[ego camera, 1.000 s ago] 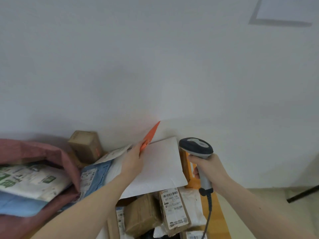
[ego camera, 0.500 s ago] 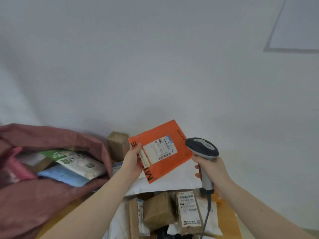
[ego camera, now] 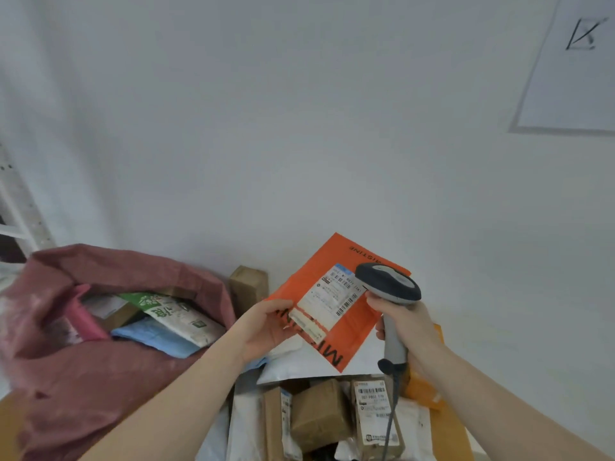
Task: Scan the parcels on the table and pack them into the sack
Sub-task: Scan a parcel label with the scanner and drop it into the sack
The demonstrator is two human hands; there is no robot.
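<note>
My left hand holds an orange mailer parcel by its left edge, its white barcode label facing me. My right hand grips the handle of a grey barcode scanner, whose head overlaps the parcel's upper right corner. The dark red sack lies open at the left with several parcels inside, among them a green-and-white bag and a blue one.
More parcels lie on the wooden table under my hands: a white mailer, brown wrapped boxes, a labelled box. A cardboard box stands against the white wall. A white shelf frame is at the far left.
My left hand lifted the orange parcel off the pile and turned its label to face me. The scanner head moved in over the parcel's corner. The view swung left, showing more of the sack.
</note>
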